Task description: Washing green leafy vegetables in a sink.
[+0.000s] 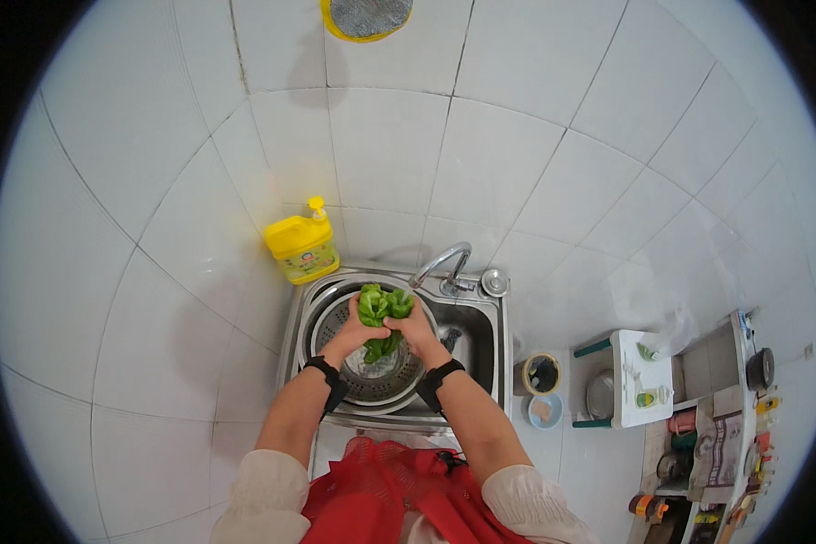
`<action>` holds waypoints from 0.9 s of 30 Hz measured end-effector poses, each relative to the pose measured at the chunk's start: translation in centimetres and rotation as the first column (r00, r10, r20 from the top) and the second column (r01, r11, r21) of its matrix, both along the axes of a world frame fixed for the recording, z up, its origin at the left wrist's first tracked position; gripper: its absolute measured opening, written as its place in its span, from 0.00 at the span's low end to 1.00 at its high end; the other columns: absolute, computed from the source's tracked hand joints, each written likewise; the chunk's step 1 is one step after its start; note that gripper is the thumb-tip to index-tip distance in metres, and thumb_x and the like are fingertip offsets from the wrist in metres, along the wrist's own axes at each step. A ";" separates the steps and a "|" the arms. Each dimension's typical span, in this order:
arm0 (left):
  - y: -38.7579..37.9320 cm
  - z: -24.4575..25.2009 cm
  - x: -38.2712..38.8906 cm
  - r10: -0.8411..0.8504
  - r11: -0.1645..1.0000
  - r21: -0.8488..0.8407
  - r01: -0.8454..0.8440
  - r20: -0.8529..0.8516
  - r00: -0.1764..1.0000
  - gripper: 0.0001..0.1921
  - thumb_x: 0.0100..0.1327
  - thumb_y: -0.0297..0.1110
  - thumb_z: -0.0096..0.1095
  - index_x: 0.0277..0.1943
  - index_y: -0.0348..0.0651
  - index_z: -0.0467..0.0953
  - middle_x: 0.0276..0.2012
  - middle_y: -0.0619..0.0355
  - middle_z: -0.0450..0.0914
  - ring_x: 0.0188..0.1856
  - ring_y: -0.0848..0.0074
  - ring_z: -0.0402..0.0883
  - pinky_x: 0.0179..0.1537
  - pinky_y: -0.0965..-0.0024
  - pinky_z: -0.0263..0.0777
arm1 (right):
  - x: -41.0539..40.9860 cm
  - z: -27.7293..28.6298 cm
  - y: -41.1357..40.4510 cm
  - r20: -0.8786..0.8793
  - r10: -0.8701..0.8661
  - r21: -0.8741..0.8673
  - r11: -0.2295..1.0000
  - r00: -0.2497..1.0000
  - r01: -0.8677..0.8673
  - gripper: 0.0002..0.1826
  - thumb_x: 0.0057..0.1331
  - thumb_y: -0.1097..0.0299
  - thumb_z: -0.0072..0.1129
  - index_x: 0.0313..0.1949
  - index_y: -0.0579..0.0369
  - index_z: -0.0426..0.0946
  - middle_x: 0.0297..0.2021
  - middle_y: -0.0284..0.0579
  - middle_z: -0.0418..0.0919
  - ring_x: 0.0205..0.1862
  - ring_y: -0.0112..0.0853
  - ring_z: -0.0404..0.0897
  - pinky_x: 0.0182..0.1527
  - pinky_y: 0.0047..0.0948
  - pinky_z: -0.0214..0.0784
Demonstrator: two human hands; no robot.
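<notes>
Green leafy vegetables are held between my two hands, above a perforated metal colander. My left hand grips the leaves from the left, its thumb across the front. From the right, my right hand closes around the same bunch, and the two thumbs nearly meet. The colander rests inside a larger metal basin in the stainless steel sink. A curved chrome faucet reaches over from behind, its spout end just above the leaves by my right hand. Some leaves hang down below my thumbs.
A yellow detergent jug with a pump stands at the sink's back left corner. A round metal strainer sits at the back right. Right of the sink are a bin, a light-blue bowl, a white stool and a loaded shelf.
</notes>
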State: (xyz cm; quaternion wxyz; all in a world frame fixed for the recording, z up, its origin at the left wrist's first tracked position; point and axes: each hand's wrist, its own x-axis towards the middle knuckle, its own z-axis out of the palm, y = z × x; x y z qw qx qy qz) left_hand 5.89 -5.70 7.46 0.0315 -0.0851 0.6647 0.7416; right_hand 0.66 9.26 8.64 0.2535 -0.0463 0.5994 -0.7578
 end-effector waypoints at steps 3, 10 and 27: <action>0.2 -0.4 -0.4 0.020 0.999 -0.049 -0.019 0.025 0.999 0.55 0.39 0.31 0.75 0.65 0.44 0.39 0.57 0.52 0.60 0.60 0.66 0.60 0.60 0.66 0.53 | -0.2 -0.6 0.1 0.007 -0.016 -0.053 0.998 1.000 0.016 0.37 0.49 0.82 0.63 0.57 0.54 0.55 0.50 0.44 0.67 0.53 0.36 0.67 0.55 0.34 0.59; 2.1 0.4 -1.6 -0.013 0.999 -0.044 0.014 0.019 1.000 0.55 0.39 0.31 0.75 0.64 0.44 0.38 0.56 0.51 0.60 0.59 0.65 0.60 0.60 0.65 0.54 | -1.2 -1.7 1.8 -0.006 -0.057 -0.025 0.998 0.998 0.057 0.35 0.49 0.82 0.62 0.56 0.54 0.56 0.47 0.44 0.69 0.49 0.37 0.70 0.51 0.35 0.63; 4.7 -0.8 -2.4 -0.037 0.996 -0.081 0.036 -0.009 0.999 0.58 0.37 0.32 0.78 0.65 0.42 0.37 0.57 0.51 0.59 0.60 0.66 0.60 0.61 0.65 0.53 | -1.5 -1.4 4.9 0.031 -0.062 -0.030 0.998 0.998 0.063 0.35 0.49 0.83 0.62 0.55 0.53 0.56 0.47 0.44 0.69 0.51 0.36 0.70 0.52 0.35 0.64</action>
